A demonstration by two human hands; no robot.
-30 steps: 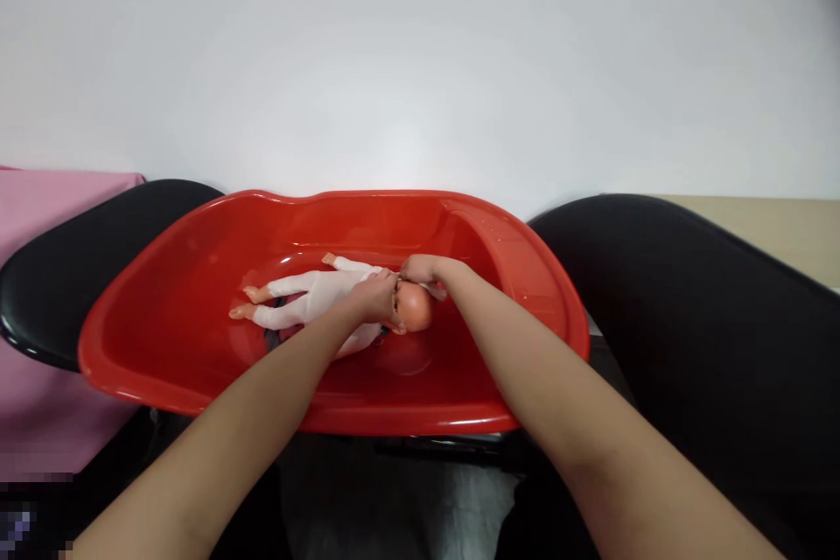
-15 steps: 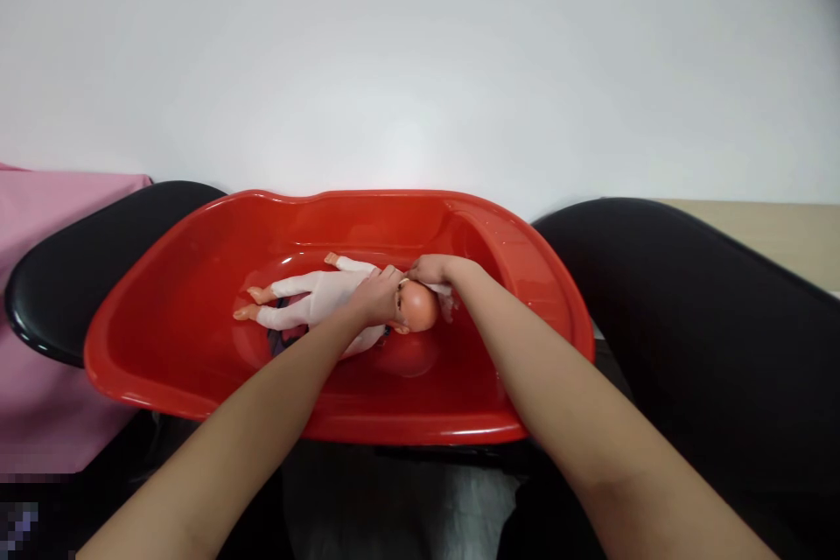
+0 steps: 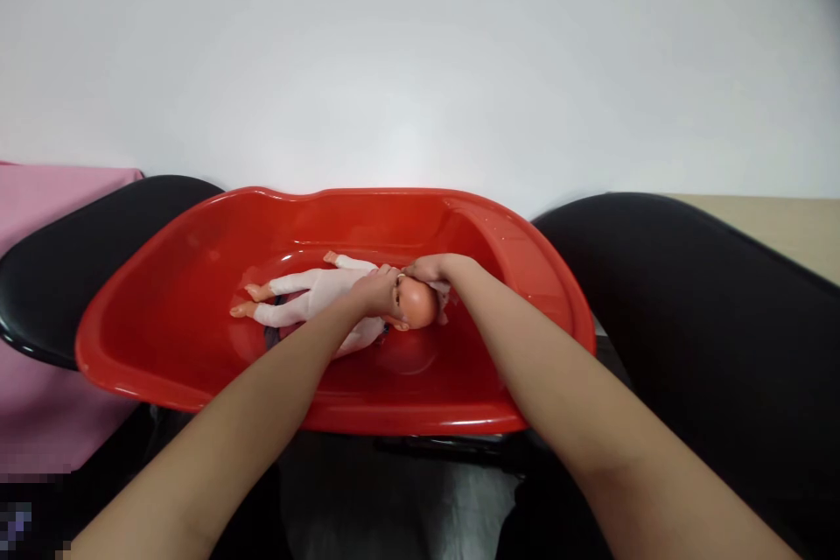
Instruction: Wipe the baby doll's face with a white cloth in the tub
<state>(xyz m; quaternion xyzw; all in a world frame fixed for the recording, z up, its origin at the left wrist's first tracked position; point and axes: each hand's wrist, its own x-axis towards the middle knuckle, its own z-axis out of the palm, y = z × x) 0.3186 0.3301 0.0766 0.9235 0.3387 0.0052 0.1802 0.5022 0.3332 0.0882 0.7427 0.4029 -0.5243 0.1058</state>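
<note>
A baby doll in a white suit lies in a red baby bathtub, its bald head to the right and its bare feet to the left. My left hand is closed on the doll by its chin and neck, hiding part of the face. My right hand rests along the far side of the doll's head, fingers bent. A pale thin cloth sticks out from under that hand beside the head. Where the right fingertips meet the face, the detail is too small to make out.
The tub lies across black rounded supports, one to the left and one to the right. A pink cloth hangs at the far left. Behind the tub rises a white wall. Something dark lies under the doll's legs.
Both hands stay at the doll's head, with only a small shift of the right hand and the cloth. The whole view has moved slightly.
</note>
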